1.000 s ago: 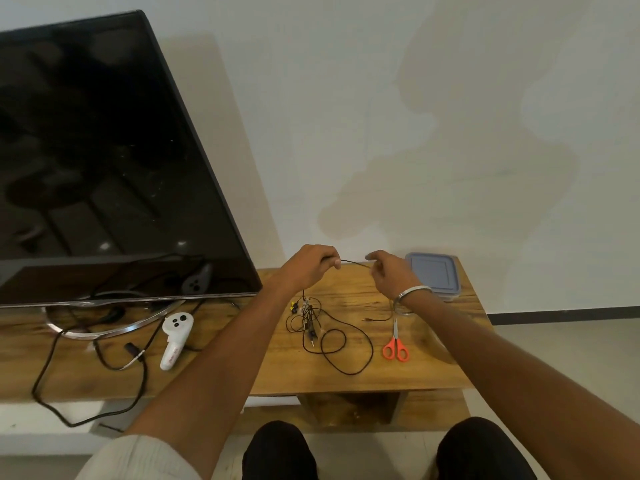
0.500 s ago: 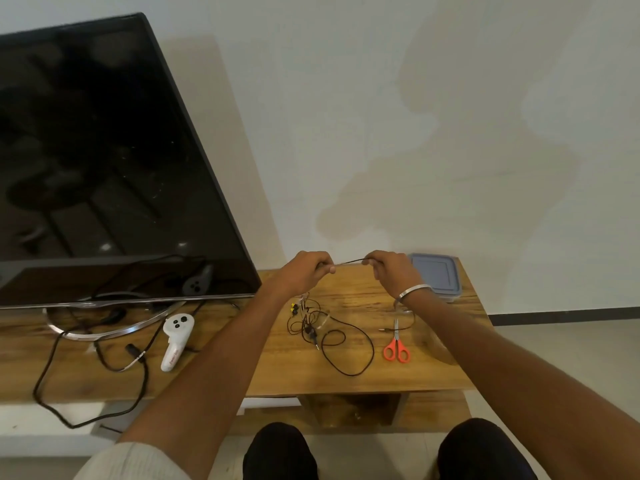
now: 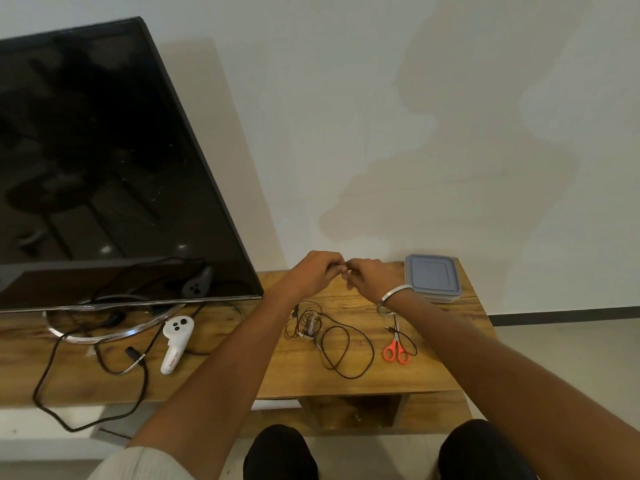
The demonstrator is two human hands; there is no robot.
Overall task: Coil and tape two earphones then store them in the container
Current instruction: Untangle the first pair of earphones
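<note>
A tangle of black earphone cable (image 3: 332,336) lies on the wooden table (image 3: 446,362), with small earbuds and a plug bunched at its left end. My left hand (image 3: 311,273) and my right hand (image 3: 369,277) meet fingertip to fingertip above the table's far side, both pinching the same thin stretch of that cable, which hangs down to the tangle. A clear container with a grey-blue lid (image 3: 432,277) stands shut at the table's far right corner. No roll of tape is plainly visible.
Orange-handled scissors (image 3: 396,348) lie right of the cable. A large dark TV (image 3: 104,168) on a metal ring stand fills the left. A white controller (image 3: 175,342) and a black power lead (image 3: 86,372) lie below it. The wall is close behind.
My hands have come together: a second ago they held a taut length of cable a hand's width apart, now their fingertips touch. The loop on the table has shifted slightly.
</note>
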